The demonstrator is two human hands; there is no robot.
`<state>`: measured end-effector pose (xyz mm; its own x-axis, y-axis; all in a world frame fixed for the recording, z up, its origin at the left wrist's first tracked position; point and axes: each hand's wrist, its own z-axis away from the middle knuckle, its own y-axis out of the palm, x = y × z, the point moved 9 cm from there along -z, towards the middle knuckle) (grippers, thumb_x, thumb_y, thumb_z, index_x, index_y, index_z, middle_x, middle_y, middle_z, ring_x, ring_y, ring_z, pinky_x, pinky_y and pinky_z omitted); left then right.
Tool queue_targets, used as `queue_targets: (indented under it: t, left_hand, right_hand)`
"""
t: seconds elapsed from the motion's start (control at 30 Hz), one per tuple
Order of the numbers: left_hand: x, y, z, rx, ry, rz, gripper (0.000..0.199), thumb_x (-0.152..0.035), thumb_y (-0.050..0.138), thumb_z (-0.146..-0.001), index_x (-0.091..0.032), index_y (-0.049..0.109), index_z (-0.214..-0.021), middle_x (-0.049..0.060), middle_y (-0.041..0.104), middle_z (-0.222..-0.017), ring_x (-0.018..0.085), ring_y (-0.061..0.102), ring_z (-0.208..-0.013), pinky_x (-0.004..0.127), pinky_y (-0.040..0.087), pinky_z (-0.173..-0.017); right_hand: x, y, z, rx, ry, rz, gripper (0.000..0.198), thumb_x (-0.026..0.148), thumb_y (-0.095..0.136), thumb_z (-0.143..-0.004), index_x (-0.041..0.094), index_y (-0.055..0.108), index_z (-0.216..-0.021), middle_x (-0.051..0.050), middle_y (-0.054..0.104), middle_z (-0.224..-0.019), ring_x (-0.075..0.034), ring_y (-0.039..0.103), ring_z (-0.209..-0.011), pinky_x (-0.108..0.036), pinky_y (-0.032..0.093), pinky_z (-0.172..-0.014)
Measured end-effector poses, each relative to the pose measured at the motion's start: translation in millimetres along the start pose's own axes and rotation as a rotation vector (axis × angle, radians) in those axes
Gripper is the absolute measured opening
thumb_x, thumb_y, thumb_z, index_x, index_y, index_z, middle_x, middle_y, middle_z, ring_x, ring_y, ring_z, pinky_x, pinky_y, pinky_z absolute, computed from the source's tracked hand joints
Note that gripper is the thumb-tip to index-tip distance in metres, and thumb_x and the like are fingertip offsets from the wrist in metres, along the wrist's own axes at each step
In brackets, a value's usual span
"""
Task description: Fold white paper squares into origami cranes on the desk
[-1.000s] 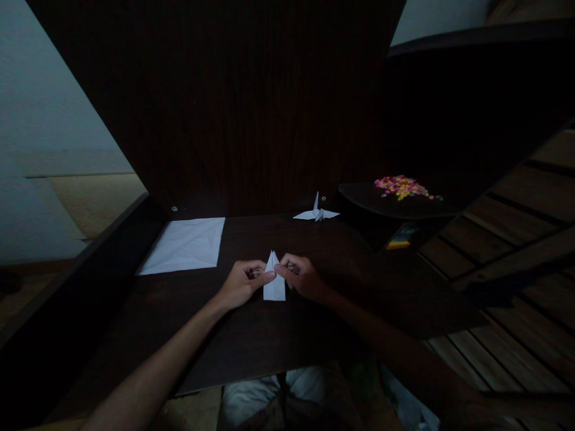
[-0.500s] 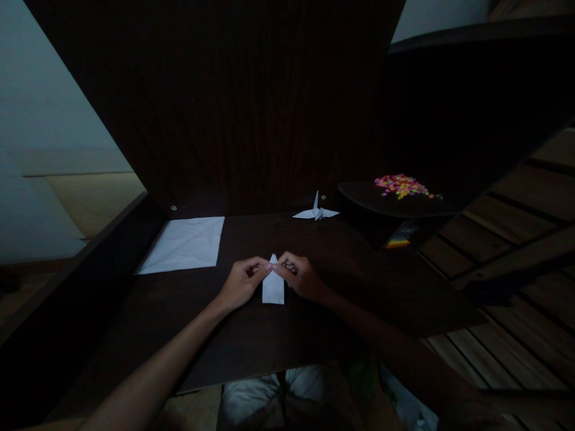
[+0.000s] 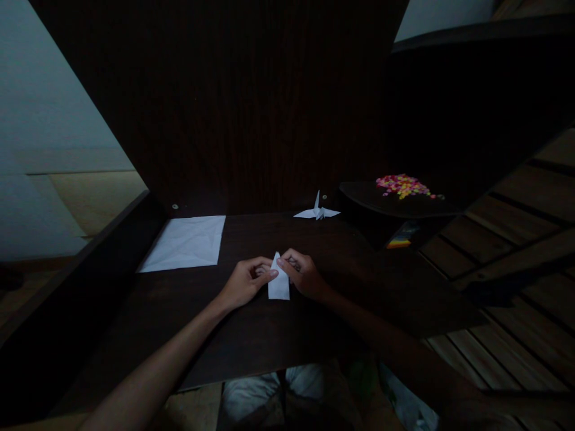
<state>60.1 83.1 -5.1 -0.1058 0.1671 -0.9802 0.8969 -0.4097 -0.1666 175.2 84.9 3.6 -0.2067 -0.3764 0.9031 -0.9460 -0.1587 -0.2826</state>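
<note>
A narrow folded white paper [image 3: 279,287], pointed at its far end and straight at its near end, is held between both hands above the dark desk. My left hand [image 3: 245,281] is closed on its left edge, the thumb lying on the front face. On the right side my right hand [image 3: 304,275] pinches it near the tip, thumb in front and fingers curled behind. The hidden fingers behind the paper cannot be made out. Beyond the hands, a finished white paper crane [image 3: 317,212] stands at the back of the desk.
White paper sheets [image 3: 186,242] lie at the desk's back left. A small raised shelf [image 3: 359,194] at the right bears a pile of colourful small pieces [image 3: 403,185]. Under it is a yellow-orange item [image 3: 399,243]. A dark side panel [image 3: 81,287] borders the desk's left.
The folded paper has shifted slightly right and tilted a little. My left thumb has slid lower on it, while my right thumb has moved up nearer the tip.
</note>
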Motion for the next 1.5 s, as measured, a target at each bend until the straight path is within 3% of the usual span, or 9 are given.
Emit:
queue_targets:
  t: [0.33, 0.5, 0.73, 0.87, 1.0, 1.13, 1.33, 1.5]
  left_hand:
    - [3.2, -3.5, -0.5, -0.036, 0.013, -0.007, 0.024, -0.033, 0.069, -0.074, -0.012, 0.071, -0.086, 0.005, 0.071, -0.076, 0.016, 0.063, -0.067, 0.026, 0.049, -0.063]
    - [-2.2, -23.2, -0.8, -0.215, 0.071, 0.005, 0.026, -0.033, 0.072, -0.071, -0.013, 0.071, -0.087, 0.005, 0.071, -0.075, 0.016, 0.063, -0.065, 0.026, 0.050, -0.062]
    - [-9.4, -41.3, 1.0, -0.380, 0.127, 0.055, 0.035, -0.035, 0.071, -0.072, -0.013, 0.066, -0.098, 0.005, 0.072, -0.080, 0.017, 0.066, -0.073, 0.027, 0.053, -0.068]
    - [-12.5, -39.0, 0.7, -0.384, 0.142, 0.108, 0.038, -0.037, 0.065, -0.078, -0.014, 0.060, -0.108, 0.007, 0.070, -0.091, 0.018, 0.066, -0.079, 0.027, 0.055, -0.065]
    - [-15.4, -32.8, 1.7, -0.342, 0.177, 0.138, 0.033, -0.031, 0.067, -0.077, -0.016, 0.058, -0.105, 0.007, 0.066, -0.099, 0.017, 0.065, -0.079, 0.028, 0.056, -0.063]
    - [-16.5, -28.8, 2.3, -0.297, 0.217, 0.120, 0.028, -0.025, 0.069, -0.075, -0.016, 0.059, -0.100, 0.007, 0.063, -0.104, 0.016, 0.064, -0.083, 0.028, 0.054, -0.071]
    - [-13.3, -21.7, 1.9, -0.245, 0.197, 0.132, 0.035, -0.019, 0.070, -0.073, -0.016, 0.054, -0.105, 0.006, 0.062, -0.097, 0.014, 0.063, -0.080, 0.028, 0.051, -0.074]
    - [-14.7, -15.1, 4.1, -0.212, 0.198, 0.125, 0.048, -0.016, 0.069, -0.073, -0.020, 0.048, -0.116, 0.008, 0.058, -0.109, 0.012, 0.061, -0.080, 0.022, 0.050, -0.064]
  right_hand:
    - [-3.5, 1.0, -2.0, -0.007, 0.040, -0.087, 0.017, 0.034, 0.054, -0.084, 0.019, 0.053, -0.078, 0.003, 0.053, -0.065, -0.010, 0.049, -0.057, -0.022, 0.038, -0.053]
    - [-5.8, 3.4, -1.8, 0.020, 0.057, -0.146, 0.022, 0.033, 0.064, -0.078, 0.019, 0.054, -0.091, 0.002, 0.056, -0.073, -0.010, 0.054, -0.063, -0.021, 0.043, -0.055]
    - [-13.3, 4.7, -0.4, 0.012, 0.084, -0.187, 0.032, 0.033, 0.066, -0.076, 0.018, 0.054, -0.101, 0.002, 0.059, -0.070, -0.010, 0.058, -0.051, -0.018, 0.043, -0.040]
    - [-15.7, -2.6, -1.9, -0.074, 0.066, -0.225, 0.034, 0.033, 0.067, -0.075, 0.019, 0.053, -0.102, 0.002, 0.061, -0.069, -0.011, 0.061, -0.050, -0.018, 0.045, -0.039]
    - [-17.6, -6.5, -3.6, -0.112, 0.066, -0.277, 0.033, 0.034, 0.068, -0.074, 0.018, 0.055, -0.099, 0.001, 0.062, -0.072, -0.012, 0.062, -0.051, -0.020, 0.048, -0.040]
    - [-19.2, -6.3, -5.1, -0.111, 0.063, -0.337, 0.034, 0.034, 0.070, -0.072, 0.018, 0.054, -0.098, 0.000, 0.062, -0.076, -0.011, 0.062, -0.051, -0.021, 0.050, -0.040]
    - [-21.8, -5.0, -6.0, -0.106, 0.054, -0.378, 0.037, 0.036, 0.072, -0.070, 0.018, 0.055, -0.098, -0.002, 0.059, -0.086, -0.011, 0.063, -0.054, -0.022, 0.054, -0.043]
    - [-20.9, -4.7, -7.0, -0.085, 0.074, -0.393, 0.036, 0.046, 0.065, -0.075, 0.019, 0.055, -0.097, -0.001, 0.059, -0.084, -0.010, 0.061, -0.054, -0.022, 0.054, -0.043]
